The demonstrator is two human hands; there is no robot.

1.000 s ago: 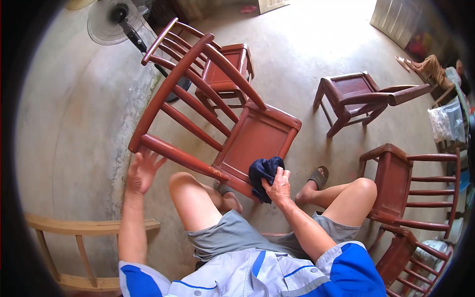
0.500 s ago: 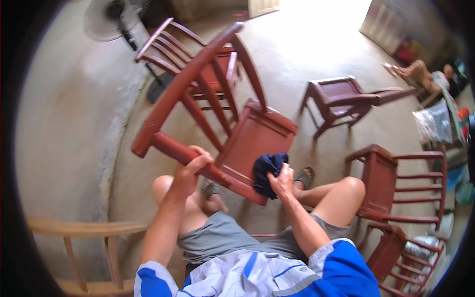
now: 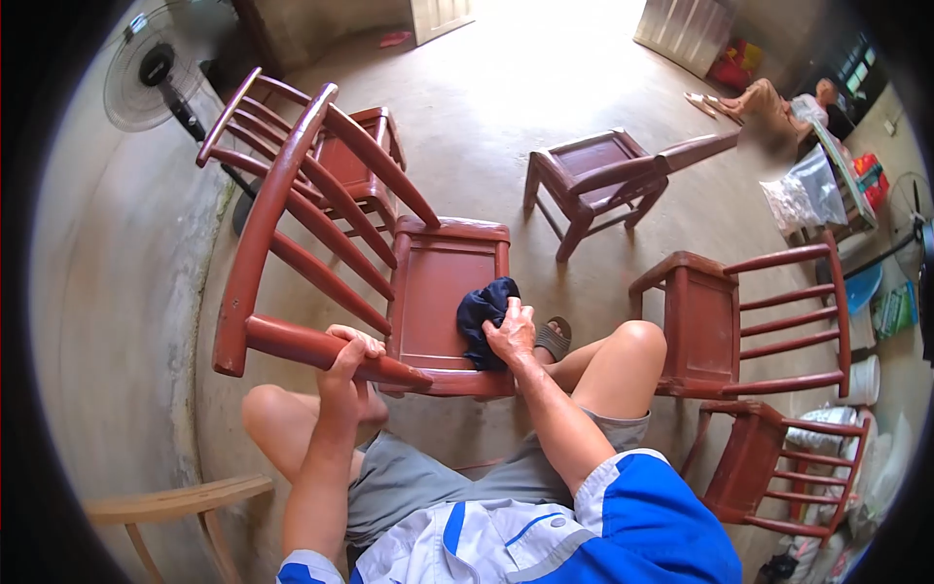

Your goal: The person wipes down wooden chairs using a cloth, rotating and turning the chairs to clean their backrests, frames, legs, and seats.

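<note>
Whereas a second ago it was open by the post's end, the left hand (image 3: 356,352) now wraps around the near post (image 3: 292,344) of the red chair (image 3: 418,263), presumably steadying it. The right hand (image 3: 513,336) grips a bunched navy cloth (image 3: 476,313) against the seat (image 3: 428,316), as before. Chair stands before the person's lap; beyond it, a darker chair (image 3: 595,159) and a fan (image 3: 139,80).

The grey floor (image 3: 603,282) carries five red-brown wooden chairs (image 3: 428,282) and a standing fan (image 3: 156,64).
</note>
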